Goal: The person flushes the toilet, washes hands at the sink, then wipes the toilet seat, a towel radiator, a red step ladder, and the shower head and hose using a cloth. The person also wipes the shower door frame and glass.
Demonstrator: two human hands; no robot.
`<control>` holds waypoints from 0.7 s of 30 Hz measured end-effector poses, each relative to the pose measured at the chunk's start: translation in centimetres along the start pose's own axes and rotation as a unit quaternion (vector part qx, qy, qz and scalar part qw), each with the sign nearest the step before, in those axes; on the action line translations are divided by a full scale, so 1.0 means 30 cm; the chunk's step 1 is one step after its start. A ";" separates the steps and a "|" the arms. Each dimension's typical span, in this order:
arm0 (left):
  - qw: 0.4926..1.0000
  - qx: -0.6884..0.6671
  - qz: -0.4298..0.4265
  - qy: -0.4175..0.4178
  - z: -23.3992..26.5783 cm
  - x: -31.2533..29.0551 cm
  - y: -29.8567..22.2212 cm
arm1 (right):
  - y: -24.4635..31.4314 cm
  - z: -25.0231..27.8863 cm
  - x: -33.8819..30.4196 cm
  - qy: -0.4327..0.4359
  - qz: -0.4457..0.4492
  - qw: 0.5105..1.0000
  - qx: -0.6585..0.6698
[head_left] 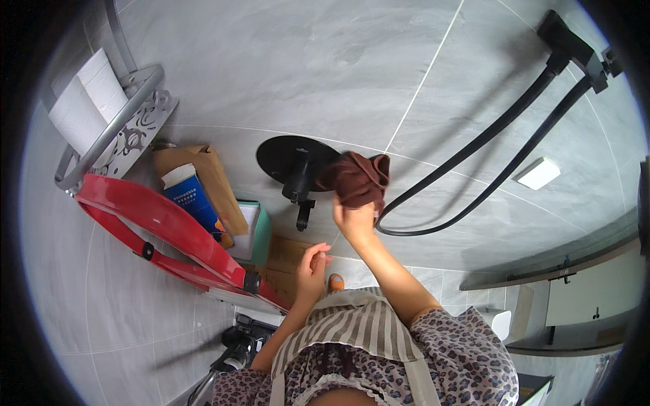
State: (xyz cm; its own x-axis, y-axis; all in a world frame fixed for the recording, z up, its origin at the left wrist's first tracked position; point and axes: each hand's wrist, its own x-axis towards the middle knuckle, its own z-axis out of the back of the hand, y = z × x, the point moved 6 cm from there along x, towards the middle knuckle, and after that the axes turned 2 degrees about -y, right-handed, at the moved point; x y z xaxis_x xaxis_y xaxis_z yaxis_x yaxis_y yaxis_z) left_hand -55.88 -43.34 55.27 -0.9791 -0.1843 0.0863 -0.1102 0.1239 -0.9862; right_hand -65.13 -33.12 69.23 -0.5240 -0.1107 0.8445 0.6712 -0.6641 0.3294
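Clearly the right hand was closed on a dark red cloth, bunched and pressed against the grey tiled wall beside a round black shower head. The cloth looked soft, light and limp, best gripped in a wad. The left hand hung loosely open, holding nothing, near a red frame.

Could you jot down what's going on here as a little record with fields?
Place: bathroom with grey tiled wall
Right hand: raised, gripping a dark brown cloth against the wall
Beside the cloth: black round wall fitting, black hoses
Left hand: open, holding nothing
Left side: toilet paper roll on metal shelf, red curved frame
Clothing: striped apron
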 end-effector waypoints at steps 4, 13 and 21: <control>1.000 0.003 -0.005 -0.002 0.016 -0.013 -0.010 | 0.066 -0.150 0.091 0.092 0.025 0.987 -0.127; 0.757 0.376 -0.519 -0.123 0.029 -0.158 -0.529 | 0.307 -0.149 0.275 0.012 0.005 0.945 0.328; 0.782 0.379 -0.468 -0.161 -0.052 -0.133 -0.710 | 0.294 0.298 0.132 0.313 0.089 0.824 0.464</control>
State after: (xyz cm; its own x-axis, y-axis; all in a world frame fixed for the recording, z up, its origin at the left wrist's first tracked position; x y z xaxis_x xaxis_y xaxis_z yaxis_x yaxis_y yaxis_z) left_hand -49.88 -43.72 76.15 -0.4233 -0.0987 0.9006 -0.5006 -0.8030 -0.3233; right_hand -56.59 -32.81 79.24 -0.3462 -0.6984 0.6264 0.7262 0.2232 0.6503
